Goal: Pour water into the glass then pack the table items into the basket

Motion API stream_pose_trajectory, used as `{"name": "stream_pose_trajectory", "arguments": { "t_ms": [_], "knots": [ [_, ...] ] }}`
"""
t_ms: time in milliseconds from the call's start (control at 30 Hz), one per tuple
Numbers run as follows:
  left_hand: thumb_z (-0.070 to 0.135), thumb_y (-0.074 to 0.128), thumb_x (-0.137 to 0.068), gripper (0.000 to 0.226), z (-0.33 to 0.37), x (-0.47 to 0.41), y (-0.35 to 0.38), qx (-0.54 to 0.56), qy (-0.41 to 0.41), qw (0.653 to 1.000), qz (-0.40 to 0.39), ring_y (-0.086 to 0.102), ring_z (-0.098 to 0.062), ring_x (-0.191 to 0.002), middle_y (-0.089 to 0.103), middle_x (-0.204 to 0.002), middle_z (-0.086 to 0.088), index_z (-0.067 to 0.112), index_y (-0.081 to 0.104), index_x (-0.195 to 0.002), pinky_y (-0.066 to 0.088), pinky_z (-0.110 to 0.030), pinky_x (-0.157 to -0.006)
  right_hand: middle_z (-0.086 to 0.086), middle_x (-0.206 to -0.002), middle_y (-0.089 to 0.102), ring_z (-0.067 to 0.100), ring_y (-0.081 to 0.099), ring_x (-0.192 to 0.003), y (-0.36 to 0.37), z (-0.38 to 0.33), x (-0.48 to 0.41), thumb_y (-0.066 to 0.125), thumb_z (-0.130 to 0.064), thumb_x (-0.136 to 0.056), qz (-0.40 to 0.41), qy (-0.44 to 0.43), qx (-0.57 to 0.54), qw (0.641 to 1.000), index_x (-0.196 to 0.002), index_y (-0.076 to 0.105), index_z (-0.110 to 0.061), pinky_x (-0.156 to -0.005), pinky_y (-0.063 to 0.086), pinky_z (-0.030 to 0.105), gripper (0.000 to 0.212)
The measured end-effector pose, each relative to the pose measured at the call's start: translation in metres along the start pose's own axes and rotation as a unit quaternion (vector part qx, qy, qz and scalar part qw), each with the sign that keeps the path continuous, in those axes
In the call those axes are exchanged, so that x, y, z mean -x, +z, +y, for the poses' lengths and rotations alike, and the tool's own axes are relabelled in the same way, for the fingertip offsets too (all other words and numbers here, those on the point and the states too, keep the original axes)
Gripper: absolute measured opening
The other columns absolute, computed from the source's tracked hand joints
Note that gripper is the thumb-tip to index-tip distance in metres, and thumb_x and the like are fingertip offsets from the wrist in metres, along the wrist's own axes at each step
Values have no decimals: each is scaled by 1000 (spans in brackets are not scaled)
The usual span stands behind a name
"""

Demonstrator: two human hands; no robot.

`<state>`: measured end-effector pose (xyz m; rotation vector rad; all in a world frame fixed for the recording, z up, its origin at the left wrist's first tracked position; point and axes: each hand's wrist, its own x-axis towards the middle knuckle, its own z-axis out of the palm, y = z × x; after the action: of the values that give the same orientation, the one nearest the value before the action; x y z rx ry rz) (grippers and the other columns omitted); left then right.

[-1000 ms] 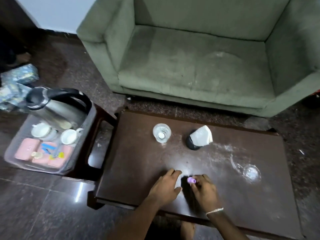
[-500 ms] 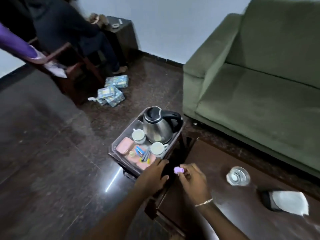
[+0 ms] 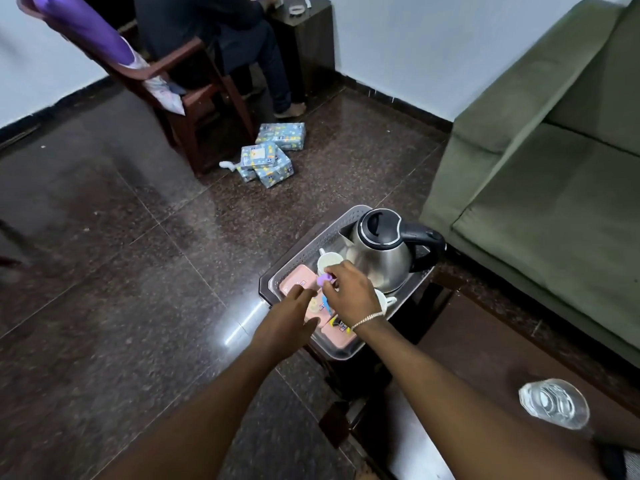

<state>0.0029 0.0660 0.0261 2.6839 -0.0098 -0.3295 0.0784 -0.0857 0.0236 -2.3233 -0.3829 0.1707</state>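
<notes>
A clear plastic basket (image 3: 313, 237) stands on a small dark stand left of the table. It holds a steel kettle (image 3: 381, 258) with a black handle, two white cups (image 3: 329, 262), pink boxes (image 3: 298, 279) and small bits. My right hand (image 3: 349, 289) hovers over the basket, pinching a small purple item (image 3: 324, 280) in its fingertips. My left hand (image 3: 289, 317) reaches over the basket's near left edge with fingers spread, holding nothing. A glass of water (image 3: 553, 403) stands on the dark wooden table (image 3: 485, 348) at lower right.
A green sofa (image 3: 540, 188) fills the right side. On the tiled floor beyond lie patterned packets (image 3: 272, 155). A wooden chair (image 3: 180, 81) with a purple cloth and a seated person's legs (image 3: 273, 64) are at the back.
My head turned left from the table toward the basket. Both hands moved from the table's front edge to above the basket, the right one carrying the purple item.
</notes>
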Motion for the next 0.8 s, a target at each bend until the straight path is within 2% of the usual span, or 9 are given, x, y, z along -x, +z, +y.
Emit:
{"name": "stream_pose_trajectory", "arguments": {
  "t_ms": [133, 333, 467, 633, 800],
  "knots": [
    [25, 70, -90, 45, -16, -10, 2, 6, -16, 1000, 17, 66, -33, -99, 57, -126, -5, 15, 55, -132, 54, -47, -81, 3, -106, 64, 30, 64, -97, 26, -1, -25, 58, -27, -90, -49, -11, 82, 995, -103, 65, -19, -77, 49, 38, 17],
    [21, 69, -90, 35, -35, -22, 1, 16, -34, 999, 33, 68, -33, -96, 60, -124, -6, 10, 61, -123, 54, -46, -79, 6, -114, 64, 33, 64, -103, 54, 4, -50, 58, -23, -89, -108, -37, 122, 986, -112, 64, -16, -80, 51, 40, 24],
    [18, 67, -89, 26, -46, -22, 0, 13, -28, 999, 42, 68, -34, -87, 61, -116, -6, 12, 64, -114, 56, -45, -72, 8, -108, 65, 34, 64, -98, 73, -1, -56, 60, -19, -88, -110, -67, 134, 983, -104, 65, -13, -71, 49, 38, 18],
    [11, 64, -88, 25, -52, -20, -3, 22, -24, 998, 56, 68, -34, -86, 63, -114, -5, 14, 65, -113, 57, -45, -71, 11, -107, 64, 33, 62, -103, 86, -4, -62, 64, -17, -88, -119, -83, 135, 980, -102, 65, -10, -74, 49, 40, 16],
    [17, 66, -91, 26, -52, -22, -7, 9, -28, 998, 60, 69, -34, -90, 62, -114, -4, 14, 63, -117, 56, -47, -74, 10, -111, 63, 32, 60, -105, 73, 0, -52, 65, -24, -90, -91, -80, 114, 986, -111, 61, -12, -79, 50, 41, 24]
  ]
}}
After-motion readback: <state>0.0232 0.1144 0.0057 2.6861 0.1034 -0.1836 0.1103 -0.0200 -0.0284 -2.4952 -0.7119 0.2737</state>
